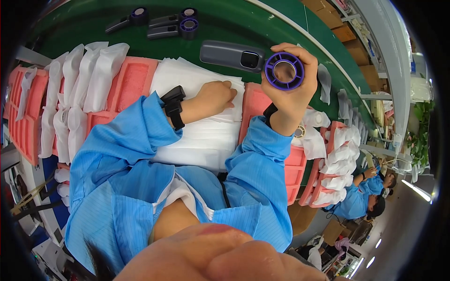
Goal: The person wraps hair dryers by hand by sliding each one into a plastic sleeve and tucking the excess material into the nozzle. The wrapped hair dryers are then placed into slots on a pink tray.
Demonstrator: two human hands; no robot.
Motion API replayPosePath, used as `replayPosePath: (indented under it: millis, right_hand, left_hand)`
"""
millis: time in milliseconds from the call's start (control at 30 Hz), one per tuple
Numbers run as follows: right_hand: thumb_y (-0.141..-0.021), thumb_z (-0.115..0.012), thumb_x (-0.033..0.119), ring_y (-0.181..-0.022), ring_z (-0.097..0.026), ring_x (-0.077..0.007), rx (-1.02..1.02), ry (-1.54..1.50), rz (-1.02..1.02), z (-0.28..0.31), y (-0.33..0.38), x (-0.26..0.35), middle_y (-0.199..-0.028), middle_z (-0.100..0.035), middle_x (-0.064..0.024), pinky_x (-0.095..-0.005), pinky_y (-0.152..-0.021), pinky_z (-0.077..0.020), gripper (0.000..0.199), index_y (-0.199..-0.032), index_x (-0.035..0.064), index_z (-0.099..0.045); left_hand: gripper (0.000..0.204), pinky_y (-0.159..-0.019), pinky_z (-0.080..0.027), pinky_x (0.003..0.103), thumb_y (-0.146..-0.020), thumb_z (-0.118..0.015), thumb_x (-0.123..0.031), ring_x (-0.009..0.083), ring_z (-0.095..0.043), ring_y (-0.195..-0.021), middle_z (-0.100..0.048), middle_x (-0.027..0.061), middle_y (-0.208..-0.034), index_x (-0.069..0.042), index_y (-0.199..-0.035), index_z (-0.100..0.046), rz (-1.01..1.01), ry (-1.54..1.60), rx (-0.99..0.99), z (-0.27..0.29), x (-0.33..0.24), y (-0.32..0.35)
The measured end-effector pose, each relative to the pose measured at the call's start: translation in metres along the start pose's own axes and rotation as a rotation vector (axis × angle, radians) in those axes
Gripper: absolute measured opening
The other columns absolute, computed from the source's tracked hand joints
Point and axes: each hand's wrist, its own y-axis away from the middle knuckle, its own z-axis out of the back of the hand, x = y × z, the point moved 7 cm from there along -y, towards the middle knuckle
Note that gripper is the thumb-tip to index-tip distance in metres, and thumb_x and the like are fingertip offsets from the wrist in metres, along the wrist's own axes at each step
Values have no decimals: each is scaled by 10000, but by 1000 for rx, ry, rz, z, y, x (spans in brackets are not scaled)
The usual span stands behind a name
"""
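Note:
My right hand (300, 79) is closed around the round head of a handheld fan (227, 54). A purple spoked ring and silver centre mark the fan's head, while its dark grey handle with a small black screen points left. On a stack of white soft packing sleeves (192, 140) rests my left hand (213, 99), its fingers curled in and pressed together. The fingertips are turned under, so anything between them is hidden. A black band with a small black device circles my left wrist.
Three similar fans (164, 31) lie on the green table (93, 35) at the far left. Pink foam trays (133, 82) flank the stack, several slots filled with white-wrapped items (105, 70). More wrapped items (340, 159) stand at right. Two blue-clothed people (354, 199) sit beyond.

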Motion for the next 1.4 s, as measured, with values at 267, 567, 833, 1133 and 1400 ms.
replayPosePath:
  millis: [267,567,833,1133,1400]
  right_hand:
    - [-564,-690,-93,-923,-610,-192,28,-6,-28,2,2,-1,-1016,-628,-152,-275,-818,-488,546,-1065,7,-496]
    - [-507,-669,-36,-919,-604,-295,-22,-108,41,28,7,0,-945,-626,-178,-410,-873,-475,533,-1011,18,-505]
    - [-512,-670,-3,-907,-599,-310,7,-77,103,26,9,2,-919,-627,-181,-425,-858,-474,513,-998,16,-507]
    - [-541,-662,-51,-908,-600,-288,71,20,79,28,6,8,-940,-627,-177,-388,-845,-477,495,-1007,13,-509]
    - [-509,-684,-73,-858,-617,-233,104,16,-20,-11,2,-5,-983,-623,-147,-316,-775,-507,520,-1007,11,-561]
  left_hand:
    - [165,-662,-477,307,-797,-725,-153,171,-600,-754,-618,47,-823,-43,-900,-659,116,736,-28,15,28,9]
    - [180,-576,-457,297,-778,-730,-183,178,-592,-649,-655,87,-750,-16,-837,-700,45,765,-15,80,14,16]
    - [186,-566,-444,299,-779,-729,-207,181,-568,-620,-649,87,-743,-25,-807,-702,116,529,-34,93,18,18]
    - [136,-540,-414,250,-807,-716,-168,115,-559,-620,-641,43,-728,-33,-827,-710,78,684,-243,129,22,25]
    - [139,-579,-420,216,-882,-658,-170,76,-553,-669,-641,7,-791,-32,-886,-673,238,807,-439,146,30,38]
